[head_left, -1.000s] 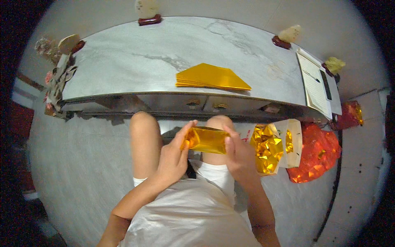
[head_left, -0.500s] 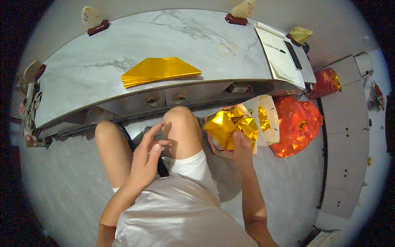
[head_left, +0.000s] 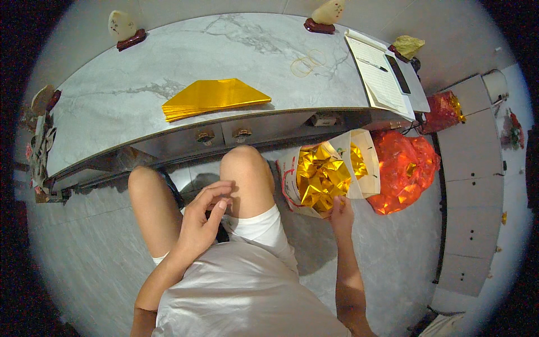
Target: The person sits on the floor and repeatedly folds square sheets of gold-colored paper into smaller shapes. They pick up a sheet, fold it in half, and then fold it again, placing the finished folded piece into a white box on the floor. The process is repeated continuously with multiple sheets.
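My left hand [head_left: 200,220] hovers over my lap near the right knee, its fingers loosely bent and apart, holding nothing. My right hand [head_left: 341,218] is at the near right corner of an open carton [head_left: 288,182], fingertips by its rim. Its fingers are slightly curled, with no sheet visible in them. Crumpled-looking folded gold foil papers [head_left: 323,177] fill the carton, and more show beside a raised pale flap [head_left: 368,182]. On the cabinet top lies a neat stack of flat gold foil paper [head_left: 219,100], out of reach of both hands.
A red plastic bag [head_left: 407,174] bulges right of the carton, with another red bag [head_left: 443,112] behind. The marble-patterned cabinet top [head_left: 140,67] carries rubber bands [head_left: 303,66], a notepad [head_left: 382,92], a pen [head_left: 371,65], a phone [head_left: 397,74] and stone ornaments on stands.
My right hand has let go of a gold foil piece, which now lies among those in the carton, and has drawn back toward the near rim. My left hand has barely shifted.
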